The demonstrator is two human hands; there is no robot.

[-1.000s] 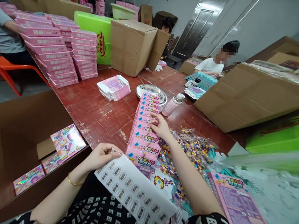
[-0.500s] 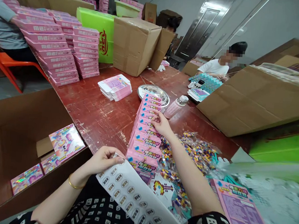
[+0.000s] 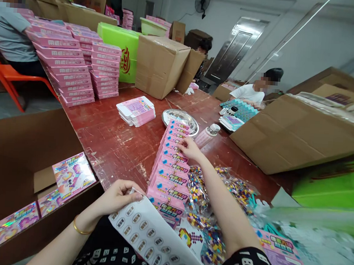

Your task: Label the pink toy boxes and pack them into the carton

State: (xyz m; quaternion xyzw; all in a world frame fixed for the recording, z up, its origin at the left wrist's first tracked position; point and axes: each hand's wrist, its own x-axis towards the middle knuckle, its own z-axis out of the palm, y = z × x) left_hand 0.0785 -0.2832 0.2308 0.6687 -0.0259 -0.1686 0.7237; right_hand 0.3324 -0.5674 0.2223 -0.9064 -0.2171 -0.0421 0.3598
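Observation:
My left hand (image 3: pixel 122 197) is closed on the upper left corner of a white sticker sheet (image 3: pixel 156 239), which carries rows of oval labels with dark print. The sheet slopes down across my lap. Before me a row of pink boxes (image 3: pixel 172 164) overlaps like steps, leading away across the table. My right hand (image 3: pixel 190 149) rests at the right side of this row, toward its far end. Its thumb and fingers are drawn together against a box; whatever is between them is too small to make out. Bags of coloured beads (image 3: pixel 221 193) lie beneath my right forearm.
A metal dish (image 3: pixel 193 123), a bottle (image 3: pixel 207 135) and a stack of flat cartons (image 3: pixel 137 111) stand beyond the row. Left is an open cardboard box (image 3: pixel 14 136) holding shiny packs. Pink box stacks (image 3: pixel 61 64) rise at the back left. Co-workers sit left and far right.
The view has tilted upward slightly. My right hand stays at the row, its fingers now closer together against a box. My left hand still holds the sticker sheet.

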